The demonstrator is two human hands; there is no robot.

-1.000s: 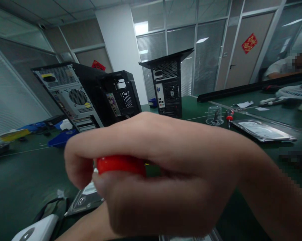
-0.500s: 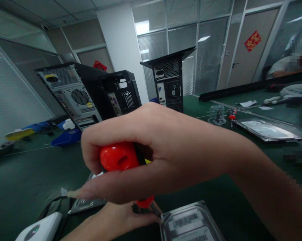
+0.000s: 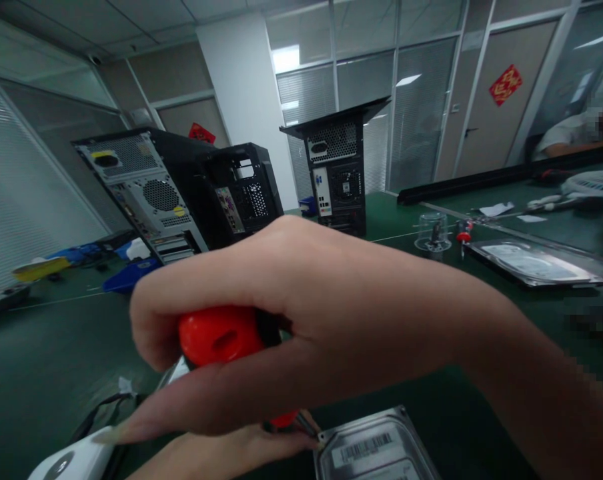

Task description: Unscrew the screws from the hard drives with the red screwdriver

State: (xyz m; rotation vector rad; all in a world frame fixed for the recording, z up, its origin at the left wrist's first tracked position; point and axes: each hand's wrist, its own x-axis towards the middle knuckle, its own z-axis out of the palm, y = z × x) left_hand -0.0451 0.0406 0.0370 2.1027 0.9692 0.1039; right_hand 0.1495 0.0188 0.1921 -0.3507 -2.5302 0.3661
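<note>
My right hand (image 3: 301, 307) is wrapped round the red and black handle of a screwdriver (image 3: 221, 337), whose butt end faces me. Its metal shaft slants down to the near-left corner of a silver hard drive (image 3: 376, 447) with a barcode label. Below it, my left hand (image 3: 221, 457) is closed at that corner, its thumb tip against the drive by the screwdriver's tip. The right hand hides most of the left fingers. Behind my right fingers, a second silver drive (image 3: 174, 375) shows only in a small part.
Black computer cases (image 3: 181, 180) stand at the back left, another case (image 3: 336, 173) at back centre. To the right are a clear plastic cup (image 3: 433, 232), a small red screwdriver (image 3: 463, 237) and another hard drive (image 3: 531, 262). A white device (image 3: 74, 457) lies front left. A person (image 3: 571, 137) sits far right.
My right hand and the screwdriver have shifted left and slightly down, with the thumb now reaching over the white device. The left hand stays at the drive's corner.
</note>
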